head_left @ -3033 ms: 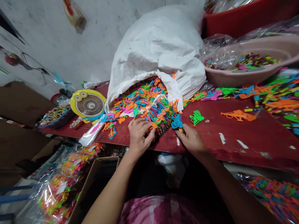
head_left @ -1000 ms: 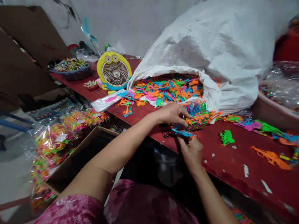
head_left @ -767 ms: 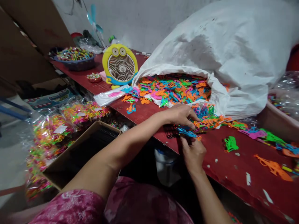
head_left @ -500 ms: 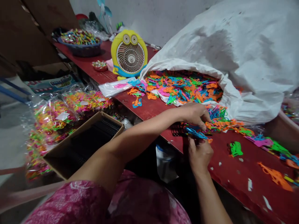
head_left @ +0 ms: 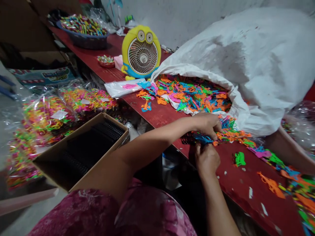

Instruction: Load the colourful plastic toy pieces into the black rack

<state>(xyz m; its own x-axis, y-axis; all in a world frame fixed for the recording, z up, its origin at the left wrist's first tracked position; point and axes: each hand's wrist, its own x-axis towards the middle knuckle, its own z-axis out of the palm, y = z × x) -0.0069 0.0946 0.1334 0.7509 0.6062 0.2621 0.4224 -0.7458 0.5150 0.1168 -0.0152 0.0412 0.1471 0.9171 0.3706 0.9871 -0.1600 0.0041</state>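
Note:
My left hand (head_left: 208,125) reaches in from the left over the red table (head_left: 162,118), its fingers bent down at blue plastic pieces (head_left: 203,138). What its fingertips pinch is hidden. Just below it, my right hand (head_left: 208,159) is closed on the near end of the same blue pieces. A black plastic rack (head_left: 187,139) with openings lies under and left of the blue pieces. Beside my left hand, orange pieces (head_left: 233,134) form a row. A green piece (head_left: 239,158) lies right of my right hand.
A white sack (head_left: 265,65) spills colourful pieces behind my hands. A yellow fan (head_left: 141,52) stands at the back, near a blue basin (head_left: 86,41). At the left are an open carton (head_left: 98,167) of black items and filled clear bags (head_left: 49,114).
The view has shifted, so the carton and table items sit differently in it. The blue pieces have moved slightly left and lie more under my left hand.

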